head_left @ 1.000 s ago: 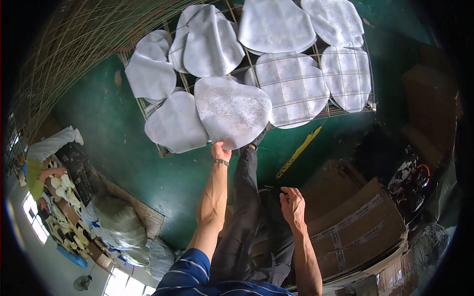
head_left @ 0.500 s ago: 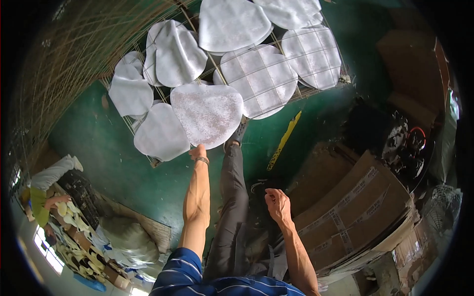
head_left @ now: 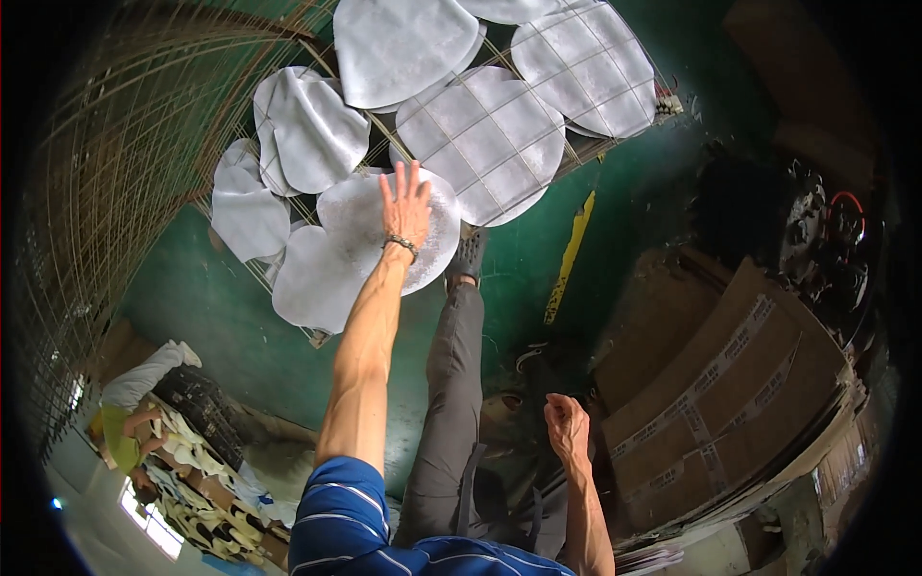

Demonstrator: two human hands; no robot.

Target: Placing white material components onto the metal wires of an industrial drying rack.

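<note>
My left hand (head_left: 407, 204) is stretched far out, fingers spread flat on a white round sheet (head_left: 357, 227) that lies on a wire rack (head_left: 615, 144). A bead bracelet circles that wrist. Several more white round sheets, such as a big one (head_left: 490, 134) to the right and another (head_left: 309, 130) to the left, overlap across the rack. My right hand (head_left: 567, 427) hangs low beside my leg, fingers loosely curled, holding nothing. My grey trouser leg and dark shoe (head_left: 468, 257) reach toward the rack's near edge.
The floor (head_left: 202, 307) is green, with a yellow strip (head_left: 570, 254) lying on it. Stacked flattened cardboard boxes (head_left: 730, 384) fill the right side. A second wire mesh rack (head_left: 115, 173) stands at left. Another person (head_left: 130, 403) crouches at lower left among pale pieces.
My left hand has moved forward from the sheet's near edge onto its middle, fingers now spread. The view has tilted, bringing the rack closer. My right hand stays low.
</note>
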